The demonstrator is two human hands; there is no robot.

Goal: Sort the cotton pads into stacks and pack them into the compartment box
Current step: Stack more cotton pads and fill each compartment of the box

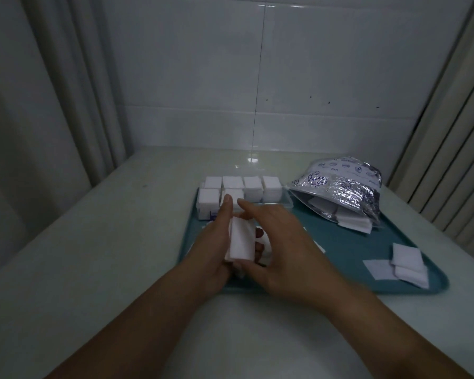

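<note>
Both hands meet over the tray [340, 242]: the left hand [216, 242] and right hand [279, 242] share a closed grip on a stack of pads [241, 242]. The box [241, 194], mostly filled, sits at twelve o'clock; loose pads [405, 262] lie at three o'clock, and the bag [340, 190] at one o'clock.

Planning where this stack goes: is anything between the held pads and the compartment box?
Nothing visible. Both hands hold the white cotton pad stack just in front of the clear compartment box, above the teal tray.
</note>
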